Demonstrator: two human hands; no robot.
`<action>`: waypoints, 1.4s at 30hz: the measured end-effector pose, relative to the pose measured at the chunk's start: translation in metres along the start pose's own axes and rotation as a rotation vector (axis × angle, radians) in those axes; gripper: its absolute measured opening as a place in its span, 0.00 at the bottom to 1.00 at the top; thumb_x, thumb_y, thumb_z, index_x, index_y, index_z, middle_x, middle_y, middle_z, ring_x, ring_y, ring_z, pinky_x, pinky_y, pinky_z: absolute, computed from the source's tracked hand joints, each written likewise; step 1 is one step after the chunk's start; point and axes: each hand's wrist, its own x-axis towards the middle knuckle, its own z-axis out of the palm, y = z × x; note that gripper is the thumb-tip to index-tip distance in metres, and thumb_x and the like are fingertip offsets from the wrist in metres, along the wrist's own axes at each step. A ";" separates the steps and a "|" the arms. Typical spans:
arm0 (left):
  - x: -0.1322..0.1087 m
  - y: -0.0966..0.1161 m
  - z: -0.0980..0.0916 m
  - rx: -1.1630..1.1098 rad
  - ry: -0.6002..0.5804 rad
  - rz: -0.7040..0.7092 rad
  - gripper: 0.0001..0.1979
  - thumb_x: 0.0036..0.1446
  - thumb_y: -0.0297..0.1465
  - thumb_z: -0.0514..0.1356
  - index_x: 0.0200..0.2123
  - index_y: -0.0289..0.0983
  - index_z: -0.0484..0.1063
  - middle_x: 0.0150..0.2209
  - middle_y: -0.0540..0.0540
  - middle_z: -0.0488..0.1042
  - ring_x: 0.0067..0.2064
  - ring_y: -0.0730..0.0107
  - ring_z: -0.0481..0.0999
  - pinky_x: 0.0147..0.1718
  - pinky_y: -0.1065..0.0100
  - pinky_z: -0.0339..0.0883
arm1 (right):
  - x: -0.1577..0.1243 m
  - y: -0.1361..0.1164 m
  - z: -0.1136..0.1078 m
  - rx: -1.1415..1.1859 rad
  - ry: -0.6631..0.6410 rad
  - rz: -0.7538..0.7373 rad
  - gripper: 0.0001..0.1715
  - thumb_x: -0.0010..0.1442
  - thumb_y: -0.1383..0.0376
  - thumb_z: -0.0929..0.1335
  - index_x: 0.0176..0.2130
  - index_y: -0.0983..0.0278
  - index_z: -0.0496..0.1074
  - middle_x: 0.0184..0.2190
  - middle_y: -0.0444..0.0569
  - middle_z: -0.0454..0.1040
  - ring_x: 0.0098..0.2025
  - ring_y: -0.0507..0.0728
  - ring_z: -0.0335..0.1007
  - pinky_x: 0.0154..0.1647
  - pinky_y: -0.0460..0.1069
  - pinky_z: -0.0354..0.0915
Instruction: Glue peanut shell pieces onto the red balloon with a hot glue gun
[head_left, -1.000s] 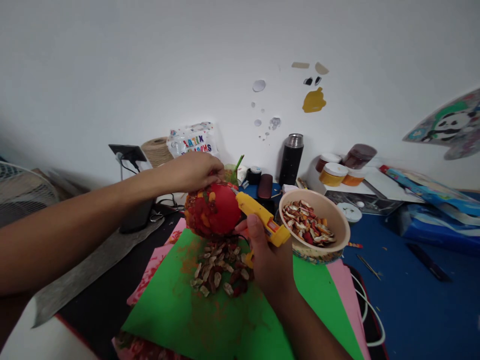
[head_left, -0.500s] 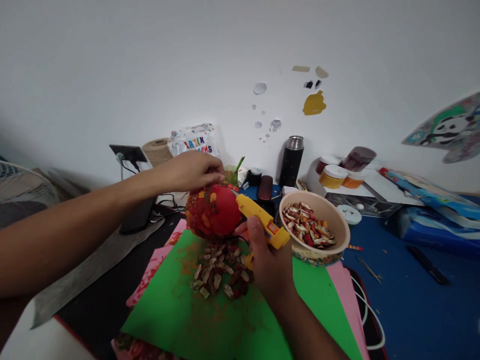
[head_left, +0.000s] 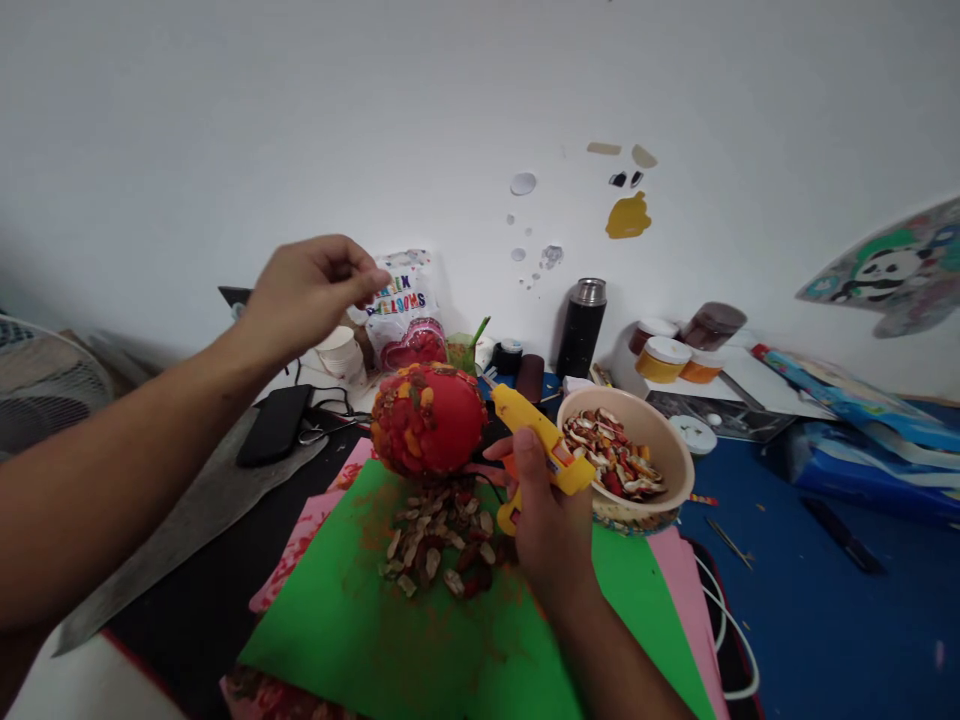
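Observation:
My right hand (head_left: 551,520) is wrapped round a yellow glue gun (head_left: 536,425), its nozzle pointing up and left beside a red ball (head_left: 454,410). Orange and dark red pieces cover the ball's left side and top; its right side is bare and smooth. My left hand (head_left: 319,290) hangs in the air up and left of the ball, thumb and finger pinched together. Whatever it may hold is too small to make out. Below the ball, a pile of dried shell-like pieces (head_left: 435,545) lies on a green sheet (head_left: 330,610).
A peach bowl (head_left: 679,470) of painted shell pieces stands at the right. Behind are a black flask (head_left: 581,330), paint jars (head_left: 664,360) and a balloon bag (head_left: 409,300). A phone (head_left: 274,425) lies at left; a dark pen-like object (head_left: 844,535) lies on the blue surface.
My left hand has lifted off the top of the ball and moved up and left. The glue gun in my right hand has shifted slightly right, away from the ball.

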 end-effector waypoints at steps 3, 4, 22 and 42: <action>-0.003 -0.004 -0.006 -0.199 0.162 -0.096 0.08 0.65 0.31 0.68 0.34 0.39 0.73 0.30 0.53 0.76 0.35 0.71 0.72 0.38 0.68 0.67 | 0.001 0.000 0.000 -0.007 0.002 0.009 0.41 0.63 0.29 0.75 0.30 0.63 0.82 0.20 0.39 0.62 0.22 0.51 0.54 0.21 0.48 0.51; -0.004 -0.008 -0.007 -0.239 0.175 -0.111 0.08 0.63 0.30 0.69 0.34 0.39 0.73 0.30 0.52 0.77 0.35 0.71 0.73 0.39 0.67 0.69 | 0.001 0.000 0.000 -0.012 0.002 0.006 0.41 0.63 0.29 0.75 0.30 0.63 0.82 0.21 0.40 0.63 0.22 0.52 0.55 0.21 0.48 0.52; -0.146 -0.063 0.037 -0.074 -0.654 0.364 0.11 0.71 0.29 0.60 0.41 0.44 0.83 0.34 0.50 0.87 0.35 0.65 0.85 0.39 0.67 0.75 | 0.004 0.013 -0.001 -0.078 -0.028 -0.043 0.32 0.70 0.38 0.74 0.32 0.62 0.84 0.31 0.51 0.85 0.25 0.52 0.66 0.24 0.49 0.59; -0.190 -0.038 0.140 0.293 -0.455 1.028 0.08 0.73 0.24 0.64 0.38 0.37 0.80 0.36 0.43 0.80 0.34 0.58 0.79 0.30 0.57 0.73 | 0.001 0.010 0.000 -0.072 -0.041 -0.076 0.33 0.70 0.38 0.74 0.30 0.61 0.82 0.21 0.39 0.64 0.22 0.51 0.59 0.23 0.47 0.58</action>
